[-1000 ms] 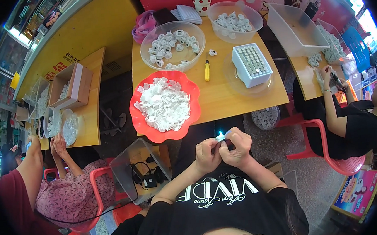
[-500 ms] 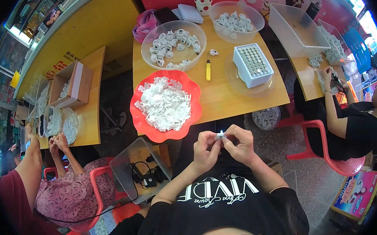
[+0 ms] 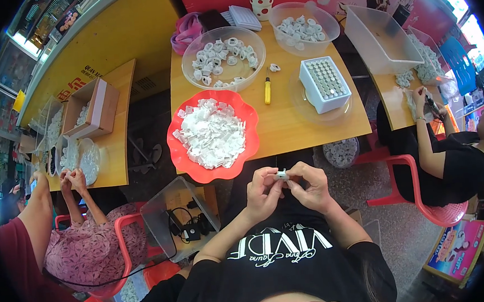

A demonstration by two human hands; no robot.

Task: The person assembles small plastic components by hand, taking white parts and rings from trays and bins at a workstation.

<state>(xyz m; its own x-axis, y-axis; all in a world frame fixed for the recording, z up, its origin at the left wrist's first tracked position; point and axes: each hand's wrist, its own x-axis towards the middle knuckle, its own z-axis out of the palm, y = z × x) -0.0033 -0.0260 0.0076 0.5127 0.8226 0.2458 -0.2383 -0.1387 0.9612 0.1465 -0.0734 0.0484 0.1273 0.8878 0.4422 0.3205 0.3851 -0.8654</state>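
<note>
- Head view, hands: my left hand [image 3: 263, 193] and right hand [image 3: 311, 186] meet in front of my chest, just below the near edge of the desk [image 3: 285, 126]. The fingers [image 3: 272, 178] of both are closed on one small white part [image 3: 281, 174], pinched between the fingertips.
- Head view, key relation: the part lies between the two hands, touching both, so neither hand is clearly nearer. It is too small to tell its long axis with confidence; it appears to run roughly left to right, fingertip to fingertip.
- Head view, surface: on the desk, the red scalloped bowl [image 3: 213, 135] heaped with white pieces sits nearest, ahead and to my left. Beyond it stands a clear bowl [image 3: 224, 58] of white ring-shaped parts, with a yellow lighter [image 3: 267, 90] beside it. A white block tray [image 3: 325, 84] of small capped items stands ahead and to my right.
- Head view, room: other people work at neighbouring desks on both sides, seated on red plastic chairs [image 3: 419, 203]. A clear box [image 3: 179, 218] with cables sits on the floor to my left.
</note>
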